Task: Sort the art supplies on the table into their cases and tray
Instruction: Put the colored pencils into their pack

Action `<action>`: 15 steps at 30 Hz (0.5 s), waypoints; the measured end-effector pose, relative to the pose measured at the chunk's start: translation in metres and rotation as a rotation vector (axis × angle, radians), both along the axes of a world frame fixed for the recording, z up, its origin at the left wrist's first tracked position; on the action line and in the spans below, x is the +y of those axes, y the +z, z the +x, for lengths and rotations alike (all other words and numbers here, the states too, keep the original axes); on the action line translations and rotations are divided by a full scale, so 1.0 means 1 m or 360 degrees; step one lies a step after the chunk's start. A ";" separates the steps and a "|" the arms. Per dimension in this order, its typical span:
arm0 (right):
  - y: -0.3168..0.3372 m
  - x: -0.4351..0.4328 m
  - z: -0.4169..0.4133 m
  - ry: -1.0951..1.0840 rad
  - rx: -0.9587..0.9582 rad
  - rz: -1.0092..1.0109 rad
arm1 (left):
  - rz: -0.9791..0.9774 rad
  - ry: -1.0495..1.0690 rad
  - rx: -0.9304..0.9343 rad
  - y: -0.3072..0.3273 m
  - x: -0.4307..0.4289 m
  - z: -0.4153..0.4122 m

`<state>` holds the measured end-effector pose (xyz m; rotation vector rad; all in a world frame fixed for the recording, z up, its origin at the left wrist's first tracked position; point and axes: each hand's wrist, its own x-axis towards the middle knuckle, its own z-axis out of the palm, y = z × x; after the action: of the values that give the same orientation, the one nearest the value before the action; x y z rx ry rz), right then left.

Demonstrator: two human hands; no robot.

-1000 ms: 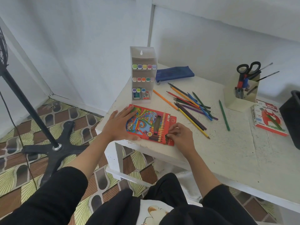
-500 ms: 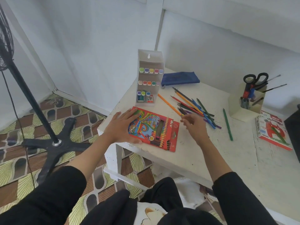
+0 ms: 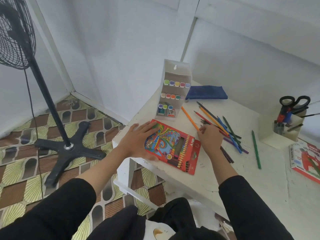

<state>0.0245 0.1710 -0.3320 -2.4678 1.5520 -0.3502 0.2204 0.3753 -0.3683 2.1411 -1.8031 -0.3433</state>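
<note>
Left hand (image 3: pixel 136 142) fingers flat on pencil box (image 3: pixel 174 148); right hand (image 3: pixel 210 138) fingers hidden among pencils (image 3: pixel 229 135), grip unclear.

Pastel box (image 3: pixel 305 159) half beyond the right edge, fan head (image 3: pixel 15 38) beyond the left.

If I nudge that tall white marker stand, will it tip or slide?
The tall white plastic marker stand is narrow and upright, so a high push would probably tip it. Coloured-cap markers fill its upper shelves, likely raising its weight. Near the white table edge, it might fall off.
</note>
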 end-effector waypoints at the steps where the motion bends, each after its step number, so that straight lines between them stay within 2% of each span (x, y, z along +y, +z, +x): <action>1: -0.001 0.000 -0.002 0.0009 -0.0025 -0.0001 | -0.0010 0.0000 -0.0003 -0.001 0.000 0.000; 5: 0.006 0.002 -0.010 0.0043 -0.0350 0.0102 | -0.0016 -0.0004 -0.0014 -0.002 0.000 0.001; 10: 0.013 0.007 -0.029 -0.0115 -0.0808 0.0568 | -0.0028 -0.0010 -0.0010 -0.003 -0.001 0.001; 12: 0.016 0.014 -0.043 -0.0107 -0.0834 0.0693 | -0.0026 -0.0009 -0.0018 -0.002 -0.001 0.001; 15: 0.018 0.024 -0.066 -0.0124 -0.0692 0.0774 | -0.0019 0.0000 -0.0029 0.001 0.001 -0.001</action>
<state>-0.0411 0.1952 -0.3145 -1.8207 1.3536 -0.4272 0.2199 0.3760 -0.3674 2.1430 -1.8102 -0.3131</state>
